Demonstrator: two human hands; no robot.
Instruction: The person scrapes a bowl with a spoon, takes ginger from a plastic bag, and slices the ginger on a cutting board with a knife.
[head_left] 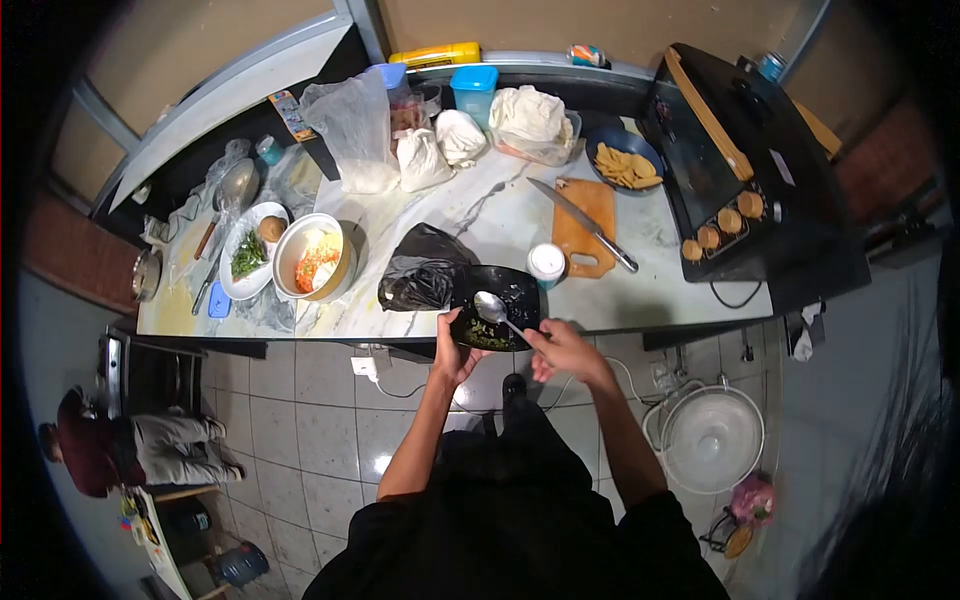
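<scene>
My left hand [456,352] grips the near left edge of a black dish [520,290], which is tilted at the counter's front edge. Small green and pale bits [484,332] lie inside it. Closed round the handle of a metal spoon [490,306] is my right hand [564,352]; the spoon's bowl is over the dish. A black plastic bag [425,270] sits against the dish's left side. Just right of the dish stands a jar with a white top [546,262].
A pot of chopped food [345,268] and a white plate [230,272] with greens are on the left. A knife [590,225] crosses the wooden cutting board [574,240], near a toaster oven [750,170]. Bags and tubs line the back. Another person [130,440] stands far left.
</scene>
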